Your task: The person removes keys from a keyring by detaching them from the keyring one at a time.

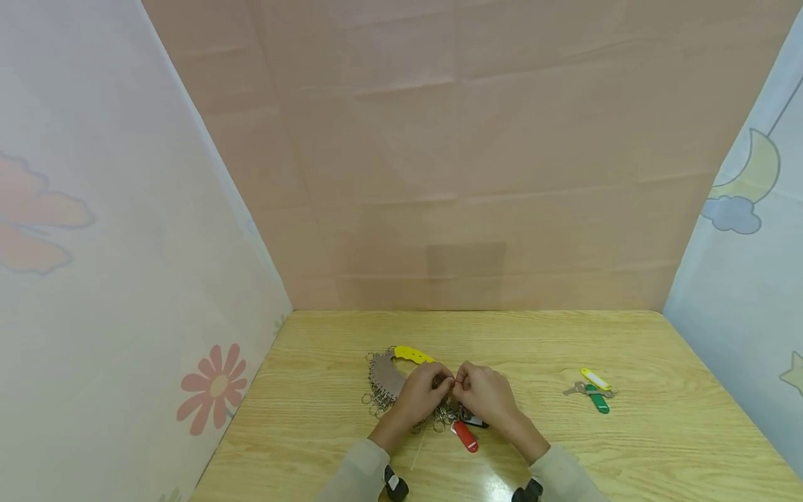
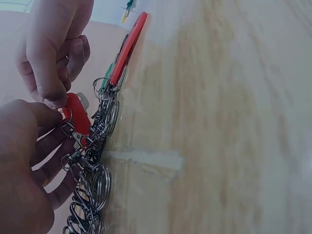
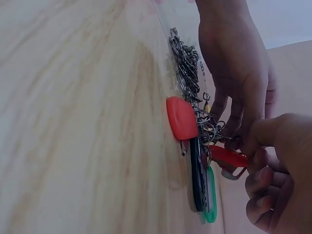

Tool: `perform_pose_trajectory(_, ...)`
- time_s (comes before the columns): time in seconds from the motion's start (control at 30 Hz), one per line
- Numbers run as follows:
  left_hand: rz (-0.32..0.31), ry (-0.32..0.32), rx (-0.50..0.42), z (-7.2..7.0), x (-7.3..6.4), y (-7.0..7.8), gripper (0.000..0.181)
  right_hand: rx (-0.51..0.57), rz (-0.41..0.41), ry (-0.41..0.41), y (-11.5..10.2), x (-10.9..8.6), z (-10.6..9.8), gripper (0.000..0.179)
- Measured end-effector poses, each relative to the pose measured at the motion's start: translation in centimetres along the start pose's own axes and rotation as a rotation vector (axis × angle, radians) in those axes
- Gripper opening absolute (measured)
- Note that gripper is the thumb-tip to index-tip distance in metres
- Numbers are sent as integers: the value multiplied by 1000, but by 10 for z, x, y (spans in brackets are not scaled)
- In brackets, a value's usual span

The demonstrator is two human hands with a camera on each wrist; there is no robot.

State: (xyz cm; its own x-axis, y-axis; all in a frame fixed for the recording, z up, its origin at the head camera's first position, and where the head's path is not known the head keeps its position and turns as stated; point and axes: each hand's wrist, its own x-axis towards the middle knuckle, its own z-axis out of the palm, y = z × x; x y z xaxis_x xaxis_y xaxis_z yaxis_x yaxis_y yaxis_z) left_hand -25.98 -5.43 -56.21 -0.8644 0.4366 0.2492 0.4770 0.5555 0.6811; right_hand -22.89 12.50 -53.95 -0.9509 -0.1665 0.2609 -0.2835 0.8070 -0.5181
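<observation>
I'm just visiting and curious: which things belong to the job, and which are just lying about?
Seemingly in the job:
- left hand, right hand
- red tag between the hands
- key holder with metal rings
- second red tag

Apparently lying about, perhaps for later:
- key, yellow tag, green tag, apart at right

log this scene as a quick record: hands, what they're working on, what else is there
left hand: fingers pinch at a small ring of a red tag
right hand: fingers pinch at same spot, exact grip unclear
beside hands: grey curved plate edged with metal rings, yellow strip
table front: second red tag
table right: yellow tag, green tag, key
</observation>
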Motion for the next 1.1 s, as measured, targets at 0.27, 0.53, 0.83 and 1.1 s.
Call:
perform_pose_trajectory(0.27,-27,1,7,0,-1,1,13,67,-12,-23,4,-3,0,19)
perform_pose_trajectory(0.53,-38,7,19,0,-1,1,14,73,15,-48,6,-2,1,17)
perform_pose_trajectory(0.83,-36,-2,10,-2,-2,3,15,16,12,-18,4,-2,3,18)
perform_pose_trajectory(1.1,-26,-6,-12,-2,-1,3,16,4,12,-7,3,-1,3,19)
